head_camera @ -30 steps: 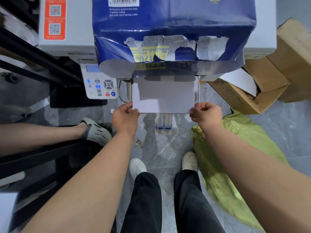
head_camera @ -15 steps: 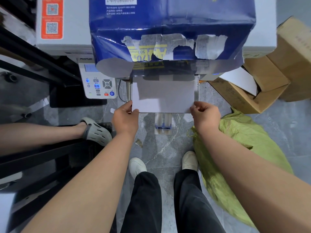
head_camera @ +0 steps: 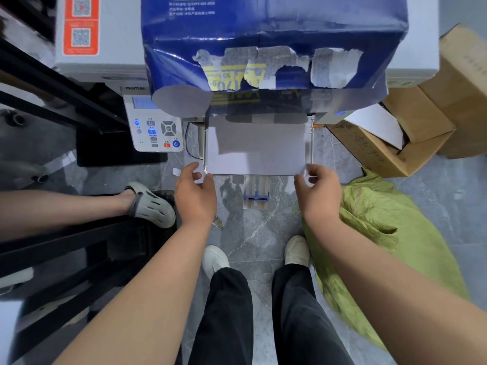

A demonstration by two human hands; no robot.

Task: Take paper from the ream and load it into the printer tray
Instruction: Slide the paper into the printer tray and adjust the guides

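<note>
Loading looks nearly done: one paper stack (head_camera: 257,148) lies in the printer tray (head_camera: 310,143) at twelve o'clock of both hands. The left hand (head_camera: 195,197) and right hand (head_camera: 320,193) have loosened grips at its near corners, fingers parted. One torn ream (head_camera: 274,43) sits atop one printer (head_camera: 155,127). Left, probably: sliding the tray shut.

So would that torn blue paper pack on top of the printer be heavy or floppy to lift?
The pack looks full and boxy, so probably heavy and fairly stiff. Its torn end flaps hang loose over the tray, so sheets could slide out if tipped forward. The glossy wrapper may be slippery.
</note>
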